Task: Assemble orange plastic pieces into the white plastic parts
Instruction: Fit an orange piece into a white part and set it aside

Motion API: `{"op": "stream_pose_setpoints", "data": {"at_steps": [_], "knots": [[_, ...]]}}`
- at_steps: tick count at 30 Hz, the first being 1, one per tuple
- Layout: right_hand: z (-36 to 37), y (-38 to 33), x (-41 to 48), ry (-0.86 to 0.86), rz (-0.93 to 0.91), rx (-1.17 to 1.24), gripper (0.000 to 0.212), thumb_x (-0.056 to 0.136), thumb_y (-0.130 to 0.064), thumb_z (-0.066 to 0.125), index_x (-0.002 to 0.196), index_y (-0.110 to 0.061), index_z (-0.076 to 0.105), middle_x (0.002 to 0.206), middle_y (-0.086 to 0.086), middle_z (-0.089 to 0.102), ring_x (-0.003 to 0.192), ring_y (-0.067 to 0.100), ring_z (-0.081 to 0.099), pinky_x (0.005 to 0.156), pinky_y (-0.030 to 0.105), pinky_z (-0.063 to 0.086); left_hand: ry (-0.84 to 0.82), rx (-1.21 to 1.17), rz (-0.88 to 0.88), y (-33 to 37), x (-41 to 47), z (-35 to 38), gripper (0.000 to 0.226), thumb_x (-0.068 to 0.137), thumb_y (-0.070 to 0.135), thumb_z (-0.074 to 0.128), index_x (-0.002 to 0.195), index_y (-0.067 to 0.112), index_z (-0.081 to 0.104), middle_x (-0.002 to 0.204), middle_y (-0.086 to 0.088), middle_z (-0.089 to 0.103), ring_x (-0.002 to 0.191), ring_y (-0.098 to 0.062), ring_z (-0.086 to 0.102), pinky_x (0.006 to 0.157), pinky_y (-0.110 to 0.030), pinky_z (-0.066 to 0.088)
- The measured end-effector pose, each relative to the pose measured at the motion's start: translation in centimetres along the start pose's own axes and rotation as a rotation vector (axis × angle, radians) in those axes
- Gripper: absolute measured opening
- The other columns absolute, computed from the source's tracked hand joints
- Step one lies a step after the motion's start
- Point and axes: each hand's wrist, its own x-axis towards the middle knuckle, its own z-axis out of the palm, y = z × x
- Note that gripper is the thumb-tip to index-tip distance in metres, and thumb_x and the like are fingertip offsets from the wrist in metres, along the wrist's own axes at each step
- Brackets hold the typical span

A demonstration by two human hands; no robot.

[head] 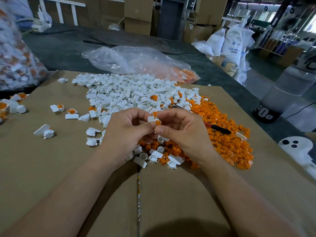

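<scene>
Both hands meet above the cardboard sheet (pixel 51 168): the left hand (pixel 126 129) pinches a white plastic part (pixel 151 119), while the right hand (pixel 181 129) pinches an orange plastic piece (pixel 158 122) seated against it. Behind lie the white parts pile (pixel 130 93) and, rightward, the orange pieces pile (pixel 227 139).

left hand (pixel 126 130) and right hand (pixel 184 132), both bare, on bare forearms (pixel 82 189).

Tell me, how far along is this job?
Done: a few assembled pieces lie at the left. In hand: the left hand and right hand pinch a white part and an orange piece together. Left: a large white pile and an orange pile.
</scene>
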Motion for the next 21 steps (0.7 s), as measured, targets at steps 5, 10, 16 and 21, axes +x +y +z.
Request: {"op": "stream_pose_setpoints", "data": {"at_steps": [5,10,16,21], "knots": [[-0.09,0.17,0.14,-0.051,-0.005,-0.03,0.041,0.072,0.008,0.069,0.096,-0.024,0.063,0.095,-0.003,0.067,0.083,0.009,0.067,0.079,0.023,0.053,-0.002,-0.085,-0.06,0.09,0.15,-0.15,0.014,0.077,-0.005,0.064,0.07,0.006,0.061,0.053,-0.005,0.064,0.047,-0.015,0.062,0.045,-0.021,0.051],[-0.12,0.32,0.02,-0.059,-0.055,-0.057,0.041,0.074,0.011,0.066,0.097,-0.024,0.064,0.091,-0.007,0.069,0.087,0.01,0.067,0.079,0.022,0.053,-0.031,-0.114,-0.128,0.21,0.24,-0.3,0.013,0.07,-0.001,0.068,0.064,0.009,0.062,0.054,-0.008,0.064,0.047,-0.018,0.063,0.042,-0.02,0.047],[-0.14,0.33,0.0,-0.064,-0.096,-0.074,0.038,0.073,0.006,0.068,0.095,-0.025,0.065,0.088,-0.008,0.069,0.084,0.011,0.068,0.078,0.023,0.054,-0.031,-0.101,-0.142,0.23,0.18,-0.37,0.016,0.07,0.001,0.068,0.061,0.012,0.064,0.054,-0.008,0.064,0.047,-0.017,0.063,0.038,-0.018,0.043],[-0.18,0.43,-0.09,-0.043,-0.107,-0.077,0.037,0.072,0.007,0.068,0.09,-0.026,0.066,0.077,-0.017,0.07,0.078,0.003,0.067,0.072,0.016,0.052,-0.052,-0.088,-0.143,0.13,0.24,-0.4,0.013,0.075,-0.004,0.065,0.067,0.007,0.063,0.055,-0.008,0.065,0.047,-0.017,0.063,0.039,-0.019,0.045]]}}
